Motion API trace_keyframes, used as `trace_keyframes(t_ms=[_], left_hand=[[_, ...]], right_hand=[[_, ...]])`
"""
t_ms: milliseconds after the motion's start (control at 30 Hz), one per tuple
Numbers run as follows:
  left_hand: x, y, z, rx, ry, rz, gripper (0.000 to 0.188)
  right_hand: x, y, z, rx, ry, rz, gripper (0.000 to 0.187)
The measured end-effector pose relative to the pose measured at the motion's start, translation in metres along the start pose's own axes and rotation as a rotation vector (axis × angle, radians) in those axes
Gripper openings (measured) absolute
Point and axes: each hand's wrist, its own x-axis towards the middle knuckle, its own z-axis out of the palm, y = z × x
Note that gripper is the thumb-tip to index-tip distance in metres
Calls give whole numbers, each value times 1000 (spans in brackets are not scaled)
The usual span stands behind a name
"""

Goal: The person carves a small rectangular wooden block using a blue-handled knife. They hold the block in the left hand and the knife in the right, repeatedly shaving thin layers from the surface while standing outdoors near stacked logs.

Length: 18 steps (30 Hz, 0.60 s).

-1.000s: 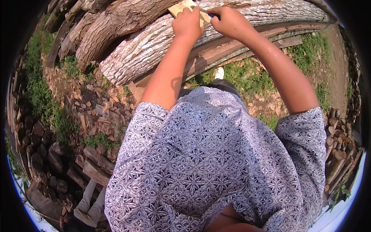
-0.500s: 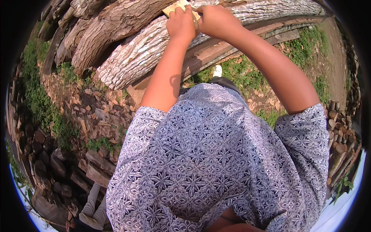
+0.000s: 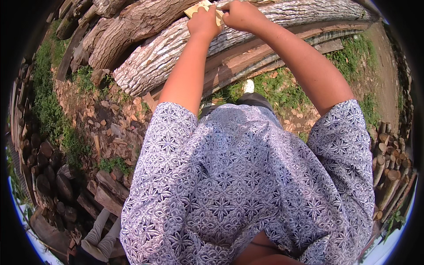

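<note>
At the top of the view, a flat, pale yellow piece (image 3: 192, 10) lies over the thick log (image 3: 163, 55) with rough, whitish bark. I cannot tell what it is made of. My left hand (image 3: 203, 24) grips it from the near side, with the fingers over its upper face. Beside its right end is my right hand (image 3: 243, 17), curled closed, the thumb side toward the piece. Whatever the right fingers hold is hidden. Both arms are stretched far forward.
More bark-covered logs (image 3: 132, 35) lie behind and to the left. Sawn planks (image 3: 229, 66) run along the log's near side. Dry leaves (image 3: 117, 128) and grass (image 3: 282, 88) cover the ground. Stacked logs stand left and right (image 3: 391, 172). Another person's trousered legs (image 3: 99, 234) show at lower left.
My right hand has shifted slightly up and away from me, near the yellow piece's right end. My left hand stays on the piece. The whole view has tilted a little.
</note>
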Motion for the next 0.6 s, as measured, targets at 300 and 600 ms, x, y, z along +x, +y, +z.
trace_keyframes(t_ms=[300, 600], left_hand=[[-6, 0, 26, -31, 104, -12, 77], [10, -8, 17, 9, 102, 11, 71]], right_hand=[[0, 7, -12, -254, -128, -161, 43], [0, -15, 10, -224, -112, -58, 44]])
